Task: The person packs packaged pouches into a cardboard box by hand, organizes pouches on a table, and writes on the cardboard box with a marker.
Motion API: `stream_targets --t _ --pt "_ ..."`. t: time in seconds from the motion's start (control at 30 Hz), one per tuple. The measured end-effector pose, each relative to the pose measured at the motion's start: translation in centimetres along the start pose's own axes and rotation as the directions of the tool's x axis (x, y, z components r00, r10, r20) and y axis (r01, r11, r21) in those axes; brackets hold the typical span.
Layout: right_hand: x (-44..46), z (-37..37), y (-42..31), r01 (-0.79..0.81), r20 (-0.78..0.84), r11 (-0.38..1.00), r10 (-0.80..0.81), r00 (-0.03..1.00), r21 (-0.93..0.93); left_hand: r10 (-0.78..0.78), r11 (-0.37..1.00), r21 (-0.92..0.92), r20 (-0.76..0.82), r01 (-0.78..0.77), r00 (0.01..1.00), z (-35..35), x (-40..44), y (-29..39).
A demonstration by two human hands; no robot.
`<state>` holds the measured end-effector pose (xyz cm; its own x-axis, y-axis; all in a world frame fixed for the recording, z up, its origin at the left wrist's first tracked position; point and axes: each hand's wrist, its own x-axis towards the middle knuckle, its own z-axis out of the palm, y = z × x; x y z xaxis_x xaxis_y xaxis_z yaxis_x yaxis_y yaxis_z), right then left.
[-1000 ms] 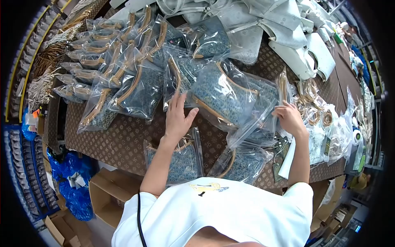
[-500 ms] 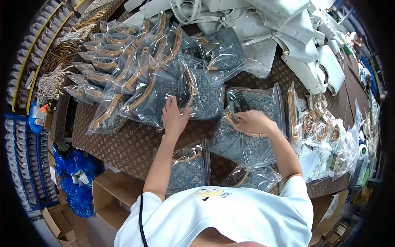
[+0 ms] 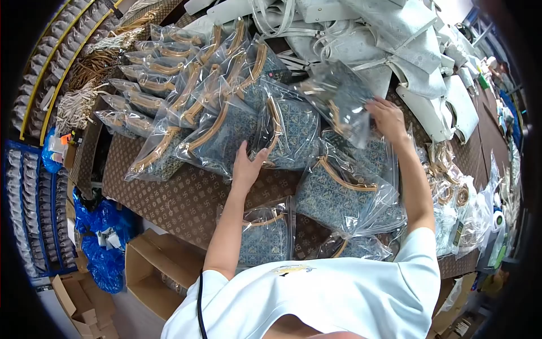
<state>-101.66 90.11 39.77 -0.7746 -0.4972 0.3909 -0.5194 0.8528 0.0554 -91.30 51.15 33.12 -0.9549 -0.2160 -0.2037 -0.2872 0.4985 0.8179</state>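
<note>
My right hand (image 3: 388, 120) pinches the edge of a blue patterned handbag in a clear plastic bag (image 3: 339, 93), which hangs tilted and a little blurred above the others. My left hand (image 3: 247, 169) has its thumb and fingers apart and rests at the lower edge of another bagged handbag (image 3: 226, 135). Just right of it stands one more bagged handbag (image 3: 296, 127) with a tan curved handle. Below my right arm lies a bagged handbag (image 3: 339, 198), handle upward. Closest to my body is a smaller-looking bagged one (image 3: 262, 240).
Rows of bagged handbags (image 3: 164, 85) fill the table's left side. White bags (image 3: 372, 39) are heaped at the back. Tan handle rings in plastic (image 3: 446, 169) lie at the right. A cardboard box (image 3: 161, 263) and blue plastic (image 3: 107, 254) are below the brown patterned table (image 3: 169, 198).
My right hand has left the handbag in front and moved up and right, now lifting a bagged handbag from the back. My left hand has stayed by the left handbags.
</note>
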Motion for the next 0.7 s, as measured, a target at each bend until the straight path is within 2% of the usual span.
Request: stream_targets --t 0.07,0.1,0.13,0.17,0.2,0.27,0.33,0.47,0.57,0.6,0.67,0.7 --pt "-3.7 -3.3 1.7 -0.111 0.121 0.994 0.113 0.986 -0.020 -0.117 0.962 -0.243 0.044 0.125 0.992 1.2 0.2 -0.8" --pt "-4.8 -4.6 1.8 -0.244 0.228 0.969 0.243 0.943 -0.024 -0.122 0.958 -0.255 0.049 0.130 0.991 1.3 0.0 -0.6" --pt "-5.7 -5.8 2.0 -0.372 0.324 0.927 0.367 0.872 -0.047 -0.198 0.897 -0.357 0.197 0.259 0.960 1.5 0.2 0.0" --pt "-6.3 -6.7 1.9 -0.312 0.347 0.940 0.341 0.874 -0.139 -0.244 0.815 -0.433 0.346 0.385 0.906 1.6 0.3 0.6" --pt "-6.7 -7.2 1.4 -0.302 0.308 0.942 0.334 0.891 -0.150 -0.238 0.811 -0.444 0.346 0.382 0.908 2.0 0.1 0.7" --pt "-5.6 -8.3 -1.1 -0.307 0.238 0.941 0.333 0.912 -0.139 -0.113 0.807 -0.486 0.431 0.335 0.896 2.4 -0.7 1.2" --pt "-3.9 -8.4 -4.5 -0.270 0.159 0.962 0.272 0.949 -0.035 -0.116 0.809 -0.479 0.440 0.342 0.890 2.5 -3.2 2.0" --pt "-0.9 -7.1 -13.9 -0.013 0.221 0.952 -0.057 0.974 0.307 -0.156 0.765 -0.487 0.496 0.422 0.854 1.2 -8.7 0.7" --pt "0.4 -3.7 -19.5 0.151 0.207 0.866 -0.278 0.938 0.477 -0.231 0.707 -0.429 0.610 0.562 0.758 0.5 -12.6 -1.9" --pt "1.3 -2.4 -21.3 0.181 0.166 0.846 -0.300 0.939 0.501 -0.242 0.705 -0.402 0.638 0.584 0.731 0.7 -13.7 -3.4" --pt "4.7 -0.8 -25.6 0.217 0.087 0.787 -0.324 0.942 0.578 -0.269 0.797 -0.258 0.659 0.546 0.703 0.8 -15.5 -4.7" --pt "6.7 -0.3 -27.9 0.221 0.053 0.744 -0.325 0.944 0.630 -0.234 0.837 -0.237 0.661 0.493 0.713 0.5 -16.1 -4.5"
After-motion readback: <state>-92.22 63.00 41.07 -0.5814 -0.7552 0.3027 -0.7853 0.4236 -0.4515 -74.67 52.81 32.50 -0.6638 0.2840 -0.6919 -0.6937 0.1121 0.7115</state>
